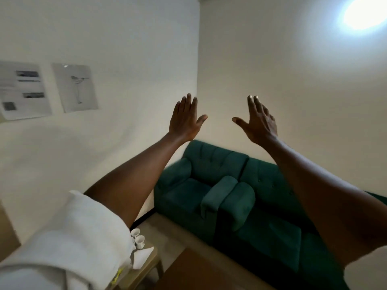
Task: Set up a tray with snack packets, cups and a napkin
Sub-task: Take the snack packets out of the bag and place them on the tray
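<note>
My left hand [185, 119] and my right hand [258, 122] are both raised in front of the wall, palms forward, fingers spread, holding nothing. Far below, at the bottom left, two small white cups [137, 238] stand on a light wooden side table [144, 268]. A folded white napkin [141, 258] lies just in front of the cups. A yellow-green bit of a packet [117, 274] peeks out from under my white left sleeve. The sleeve hides the rest of the table, and no tray is visible.
Two dark green armchairs [219, 197] stand side by side against the wall under my arms. A brown table surface [201, 273] shows at the bottom centre. Two printed sheets [75, 87] hang on the left wall. A bright lamp [364, 12] glares at top right.
</note>
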`<state>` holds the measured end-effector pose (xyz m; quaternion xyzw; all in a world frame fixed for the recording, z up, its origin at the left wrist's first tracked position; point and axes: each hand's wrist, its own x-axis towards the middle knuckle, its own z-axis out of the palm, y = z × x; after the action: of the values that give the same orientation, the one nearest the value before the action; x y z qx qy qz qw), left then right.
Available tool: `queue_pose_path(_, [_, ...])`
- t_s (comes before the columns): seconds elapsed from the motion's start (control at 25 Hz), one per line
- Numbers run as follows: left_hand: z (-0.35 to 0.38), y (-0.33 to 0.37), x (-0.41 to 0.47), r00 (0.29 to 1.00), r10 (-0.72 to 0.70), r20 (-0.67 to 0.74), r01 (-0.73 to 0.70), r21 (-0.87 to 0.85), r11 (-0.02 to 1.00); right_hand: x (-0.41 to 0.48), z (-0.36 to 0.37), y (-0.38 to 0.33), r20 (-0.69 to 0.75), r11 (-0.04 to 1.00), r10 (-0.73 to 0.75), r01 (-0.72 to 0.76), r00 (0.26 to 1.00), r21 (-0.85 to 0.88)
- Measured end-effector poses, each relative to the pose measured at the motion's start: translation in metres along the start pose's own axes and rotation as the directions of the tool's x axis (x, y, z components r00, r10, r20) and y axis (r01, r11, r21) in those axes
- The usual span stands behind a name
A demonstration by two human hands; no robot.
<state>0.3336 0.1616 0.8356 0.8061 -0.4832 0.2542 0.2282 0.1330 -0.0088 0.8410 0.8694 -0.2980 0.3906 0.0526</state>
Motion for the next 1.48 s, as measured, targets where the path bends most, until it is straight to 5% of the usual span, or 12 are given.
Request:
queue_pose_path(0.48, [-0.030, -0.248, -0.072, 0.971, -0.238, 0.018, 0.234, 0.115, 0.965, 0.011, 0.140, -0.179, 0.174, 0.986, -0.059, 0.030, 0.983, 0.162])
queue_pose_path(0.72, [0.035, -0.358, -0.133, 0.916, -0.390, 0.094, 0.378, 0.123, 0.918, -0.019, 0.261, -0.264, 0.337, 0.969, -0.101, 0.016, 0.936, 0.245])
queue_pose_path(0.88, [0.123, -0.423, -0.201, 0.806, -0.543, 0.236, 0.523, 0.147, 0.840, -0.062, 0.382, -0.319, 0.501, 0.949, -0.160, -0.006, 0.850, 0.314])
queue_pose_path(1.04, [0.208, -0.470, -0.279, 0.622, -0.687, 0.376, 0.668, 0.204, 0.716, -0.122, 0.499, -0.368, 0.647, 0.931, -0.220, -0.042, 0.730, 0.364])
queue_pose_path(1.24, [0.305, -0.506, -0.391, 0.289, -0.829, 0.478, 0.873, 0.223, 0.433, -0.231, 0.622, -0.426, 0.803, 0.918, -0.301, -0.073, 0.515, 0.391])
queue_pose_path(1.36, [0.362, -0.509, -0.462, -0.015, -0.850, 0.526, 0.992, 0.112, 0.052, -0.315, 0.671, -0.443, 0.855, 0.917, -0.320, -0.093, 0.409, 0.388])
queue_pose_path(1.48, [0.414, -0.517, -0.535, -0.331, -0.785, 0.523, 0.921, -0.004, -0.391, -0.400, 0.714, -0.455, 0.896, 0.924, -0.343, -0.073, 0.282, 0.376])
